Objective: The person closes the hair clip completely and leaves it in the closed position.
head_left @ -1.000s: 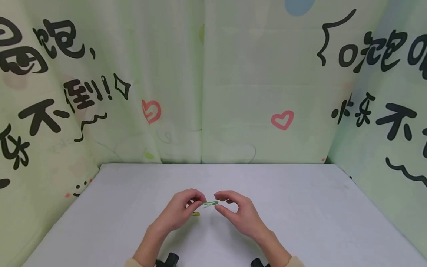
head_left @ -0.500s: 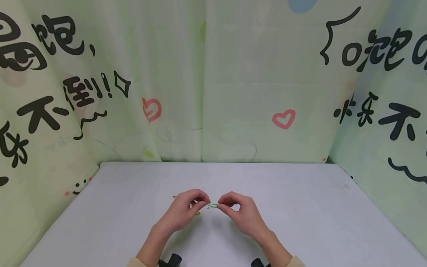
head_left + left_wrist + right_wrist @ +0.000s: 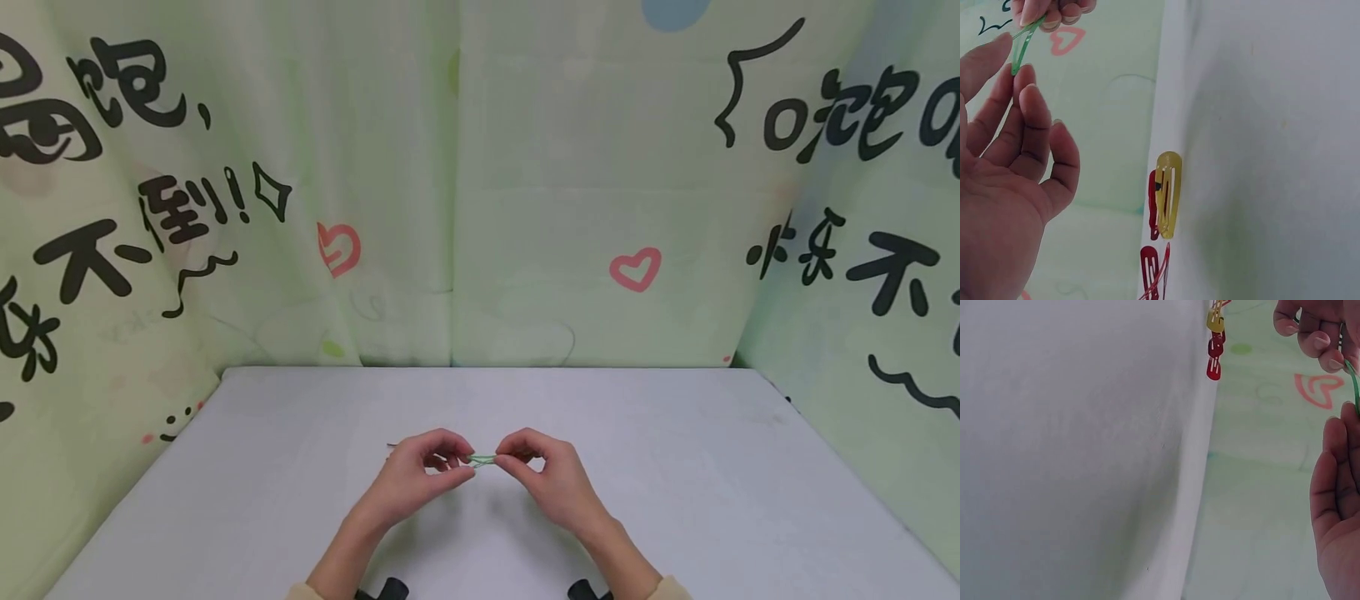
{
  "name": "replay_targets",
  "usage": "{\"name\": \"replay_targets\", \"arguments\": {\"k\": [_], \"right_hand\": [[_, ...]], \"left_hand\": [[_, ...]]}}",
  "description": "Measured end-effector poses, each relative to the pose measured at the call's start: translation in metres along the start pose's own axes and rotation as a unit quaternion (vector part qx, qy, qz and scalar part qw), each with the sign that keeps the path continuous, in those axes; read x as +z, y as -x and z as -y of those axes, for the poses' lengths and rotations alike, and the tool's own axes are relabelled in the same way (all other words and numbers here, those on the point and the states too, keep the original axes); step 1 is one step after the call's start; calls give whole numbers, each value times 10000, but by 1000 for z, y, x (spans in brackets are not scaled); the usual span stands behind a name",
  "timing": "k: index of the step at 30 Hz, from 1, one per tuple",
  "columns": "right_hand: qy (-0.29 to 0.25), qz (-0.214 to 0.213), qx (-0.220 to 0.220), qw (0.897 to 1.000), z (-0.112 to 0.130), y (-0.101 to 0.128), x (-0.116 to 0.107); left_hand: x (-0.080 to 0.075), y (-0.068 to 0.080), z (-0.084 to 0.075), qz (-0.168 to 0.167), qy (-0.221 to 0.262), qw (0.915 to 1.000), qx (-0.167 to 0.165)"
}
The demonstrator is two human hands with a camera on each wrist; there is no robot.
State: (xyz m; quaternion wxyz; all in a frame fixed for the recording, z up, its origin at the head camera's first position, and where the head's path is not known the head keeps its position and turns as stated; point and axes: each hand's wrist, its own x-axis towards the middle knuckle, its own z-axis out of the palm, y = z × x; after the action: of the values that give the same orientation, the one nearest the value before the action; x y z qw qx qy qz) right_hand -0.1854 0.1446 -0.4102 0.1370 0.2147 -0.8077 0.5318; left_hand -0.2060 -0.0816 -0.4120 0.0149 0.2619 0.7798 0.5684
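Note:
Between my two hands is a green snap hair clip (image 3: 482,459), its two thin arms spread apart in a V in the left wrist view. My right hand (image 3: 551,479) pinches one end of it between thumb and fingertips. My left hand (image 3: 416,479) is at the other end; in the left wrist view its thumb tip (image 3: 1004,45) meets one arm and its forefinger the tip of the other. Only a sliver of the clip shows in the right wrist view. A yellow hair clip (image 3: 1177,187) overlaps a red hair clip (image 3: 1152,209) on the table.
More red hair clips (image 3: 1150,265) lie beside the yellow one, bunched together in the right wrist view. In the head view my left hand mostly hides them. Printed curtains (image 3: 525,167) enclose the white table (image 3: 675,467) at the back and sides.
My right hand's fingers have closed from a gap onto the clip's end. My left thumb has parted from its fingers, and the yellow clip has passed out of sight behind that hand.

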Motion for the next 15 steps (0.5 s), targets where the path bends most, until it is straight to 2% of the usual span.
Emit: {"name": "replay_targets", "arguments": {"k": [8, 15], "right_hand": [[55, -140, -190, 9997, -4, 1, 4], [248, -344, -321, 9986, -4, 0, 8]], "left_hand": [[8, -3, 6, -350, 318, 9989, -21], [15, -3, 8, -791, 313, 9962, -170]]}}
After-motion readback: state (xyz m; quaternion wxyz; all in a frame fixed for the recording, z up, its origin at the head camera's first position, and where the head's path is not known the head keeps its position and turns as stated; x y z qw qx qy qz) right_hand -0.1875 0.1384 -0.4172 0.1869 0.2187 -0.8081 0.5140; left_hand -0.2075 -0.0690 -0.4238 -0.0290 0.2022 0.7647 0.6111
